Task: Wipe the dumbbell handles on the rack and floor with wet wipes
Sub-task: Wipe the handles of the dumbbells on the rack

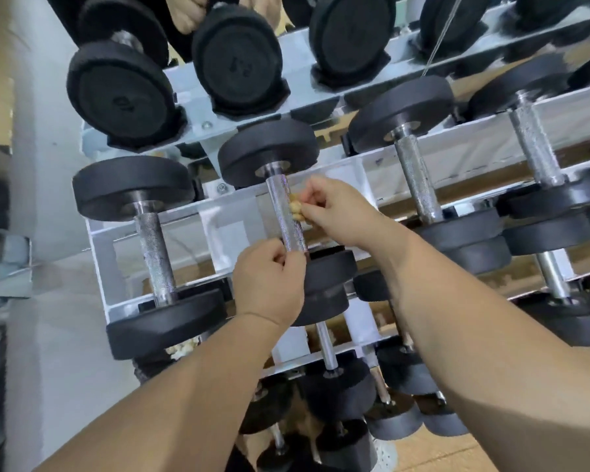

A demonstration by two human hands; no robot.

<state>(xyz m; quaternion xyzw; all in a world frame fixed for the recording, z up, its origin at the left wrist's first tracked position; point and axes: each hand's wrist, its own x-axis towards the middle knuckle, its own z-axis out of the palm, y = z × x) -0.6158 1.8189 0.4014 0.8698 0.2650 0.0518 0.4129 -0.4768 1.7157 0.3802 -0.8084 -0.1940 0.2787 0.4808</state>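
A dumbbell with a knurled steel handle [283,212] and black heads lies on the middle shelf of the white rack [372,165]. My right hand [334,209] sits just right of the handle's middle, its fingers curled and pinching next to the bar. At the handle's near end, my left hand [269,281] has its fingers curled and pinching too. A thin, pale, almost see-through wet wipe [230,229] seems to stretch between both hands around the handle; its edges are hard to make out.
More dumbbells lie on the same shelf: one to the left [154,257], two to the right [416,178] [535,144]. Bigger black dumbbells [120,93] fill the top shelf. Smaller ones [327,349] sit on the lower shelf and the floor. A pale wall is on the left.
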